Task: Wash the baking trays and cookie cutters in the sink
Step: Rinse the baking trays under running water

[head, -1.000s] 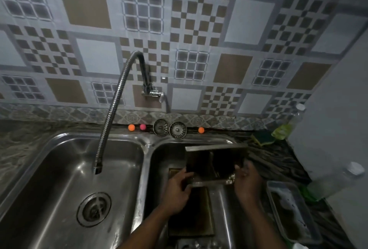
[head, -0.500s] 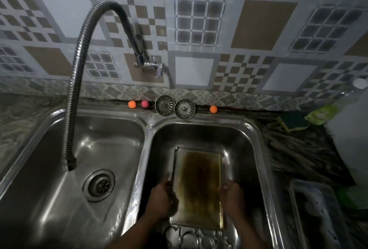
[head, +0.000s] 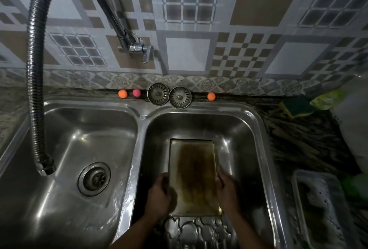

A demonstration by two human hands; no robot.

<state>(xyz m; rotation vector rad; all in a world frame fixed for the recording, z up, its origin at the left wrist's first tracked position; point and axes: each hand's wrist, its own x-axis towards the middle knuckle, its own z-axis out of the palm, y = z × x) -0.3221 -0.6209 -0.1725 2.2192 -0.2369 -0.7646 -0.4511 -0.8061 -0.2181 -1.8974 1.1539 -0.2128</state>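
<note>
Grip: left hand [head: 159,195] and right hand [head: 227,191] each curl round one long rim of the baking tray [head: 194,177].
Tray: spans between both hands, down in the right sink basin [head: 237,129], stained face up.
Cookie cutters [head: 197,230]: just behind the grip, between the wrists.
Handling: probably stiff, light sheet metal, wet and greasy-slick, so the raised rims give the surest hold.

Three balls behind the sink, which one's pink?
The pink ball is second from the left, just left of the two strainers. The left ball and the right ball are both orange.
</note>
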